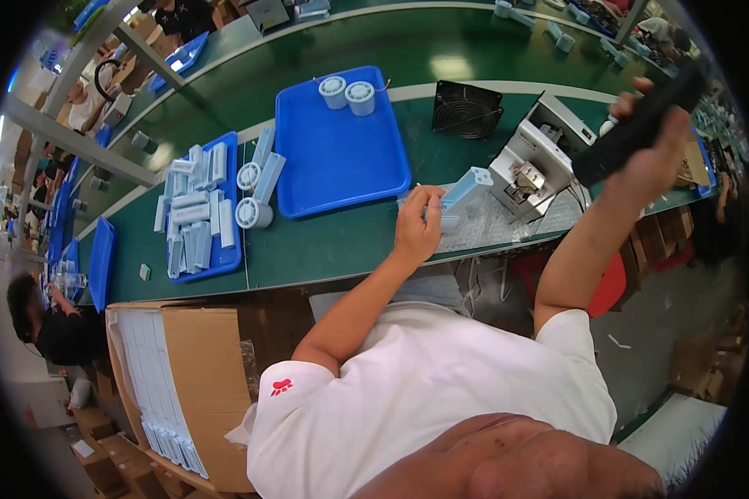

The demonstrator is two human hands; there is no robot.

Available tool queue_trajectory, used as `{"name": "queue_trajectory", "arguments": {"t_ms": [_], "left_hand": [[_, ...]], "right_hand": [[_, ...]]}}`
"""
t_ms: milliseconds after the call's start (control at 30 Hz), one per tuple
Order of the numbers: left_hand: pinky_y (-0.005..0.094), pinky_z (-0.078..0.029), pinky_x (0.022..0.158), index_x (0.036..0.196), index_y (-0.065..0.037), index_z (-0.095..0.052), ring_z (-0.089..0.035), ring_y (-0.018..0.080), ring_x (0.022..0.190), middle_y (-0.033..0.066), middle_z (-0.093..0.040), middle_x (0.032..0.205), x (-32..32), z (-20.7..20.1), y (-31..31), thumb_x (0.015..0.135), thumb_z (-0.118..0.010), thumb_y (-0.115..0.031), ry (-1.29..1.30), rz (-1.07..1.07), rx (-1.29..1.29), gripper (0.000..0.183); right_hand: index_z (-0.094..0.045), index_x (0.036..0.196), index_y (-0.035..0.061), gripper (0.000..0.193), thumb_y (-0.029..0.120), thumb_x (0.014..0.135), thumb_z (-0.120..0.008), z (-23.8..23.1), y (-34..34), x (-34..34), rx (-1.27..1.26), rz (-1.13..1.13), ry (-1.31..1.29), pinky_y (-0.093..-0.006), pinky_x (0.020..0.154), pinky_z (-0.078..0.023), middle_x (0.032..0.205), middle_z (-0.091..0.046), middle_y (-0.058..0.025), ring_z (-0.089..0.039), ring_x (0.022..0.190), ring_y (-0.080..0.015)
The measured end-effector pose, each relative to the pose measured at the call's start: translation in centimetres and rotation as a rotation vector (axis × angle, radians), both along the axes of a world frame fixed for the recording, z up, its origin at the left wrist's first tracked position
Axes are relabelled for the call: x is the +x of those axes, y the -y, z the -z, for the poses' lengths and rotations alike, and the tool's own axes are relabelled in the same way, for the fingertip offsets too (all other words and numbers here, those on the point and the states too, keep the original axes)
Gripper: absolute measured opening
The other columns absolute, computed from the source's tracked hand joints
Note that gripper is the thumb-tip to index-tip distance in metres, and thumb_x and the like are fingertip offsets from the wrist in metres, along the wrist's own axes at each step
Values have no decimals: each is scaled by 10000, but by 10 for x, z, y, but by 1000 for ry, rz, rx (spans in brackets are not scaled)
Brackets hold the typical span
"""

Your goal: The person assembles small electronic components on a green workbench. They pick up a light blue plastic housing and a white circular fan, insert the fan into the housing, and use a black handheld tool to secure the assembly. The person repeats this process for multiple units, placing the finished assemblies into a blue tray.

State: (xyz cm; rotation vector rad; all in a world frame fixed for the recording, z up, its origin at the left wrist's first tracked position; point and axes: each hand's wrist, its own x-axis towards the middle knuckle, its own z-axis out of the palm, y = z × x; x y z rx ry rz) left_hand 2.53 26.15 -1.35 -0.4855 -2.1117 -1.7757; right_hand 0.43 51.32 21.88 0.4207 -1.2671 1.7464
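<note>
My left hand (416, 224) is closed round a light blue plastic fan part (468, 190), its long handle pointing up to the right over clear bubble wrap (474, 236). At the far right, raised above the bench, my right hand (653, 166) grips a long black object (632, 129), too dark to tell its kind. Between the hands stands a grey-white metal bench machine (520, 162) with a metal fixture in front. Left of it, a blue tray (341, 166) carries two round light blue fan heads (346, 95) at its far edge.
Another blue tray (235, 249) is heaped with light blue handles (193, 212); assembled fans (254, 214) lie beside it. A black square cooling fan (467, 110) stands behind. An open carton (204, 366) sits below the bench at left. A green conveyor (341, 50) runs behind; other people work beyond it.
</note>
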Motion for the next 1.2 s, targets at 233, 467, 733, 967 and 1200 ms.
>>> {"name": "queue_trajectory", "arguments": {"t_ms": [233,467,733,967,1200], "left_hand": [[364,-485,746,982,10,-644,-614,288,803,138,-634,895,5,-6,3,1025,-532,-115,-14,-8,-33,173],[335,-476,736,1005,13,-663,-604,214,802,113,-645,903,6,-9,11,1045,-496,-106,64,50,110,209],[322,-491,798,1022,34,-666,-625,224,844,126,-677,980,6,-31,75,1055,-457,-89,93,25,124,244],[304,-493,839,1053,42,-677,-634,174,887,111,-700,1019,8,-51,139,1060,-482,-96,93,6,72,239],[308,-498,832,1083,1,-719,-638,170,884,85,-712,1018,12,-52,176,1071,-463,-161,244,-91,316,303]], "right_hand": [[-360,1454,-28,621,2,944,-714,35,10,-34,120,352,46,-306,928,-544,1201,-666,-174,-688,1030,-218],[-365,1459,-38,675,6,902,-744,72,30,-20,263,797,59,-364,1043,-476,1313,-597,-179,-579,1230,-246],[-640,1237,32,478,188,828,-829,147,146,21,753,-211,491,-281,707,-484,1065,-707,-70,-646,877,-161],[-628,1241,41,508,60,790,-860,143,192,-5,704,-520,553,-220,589,-472,959,-698,-30,-615,763,-73],[-590,1268,-3,495,-32,823,-806,120,232,-27,765,-712,436,-263,726,-589,1038,-716,-94,-701,904,-129]]}}
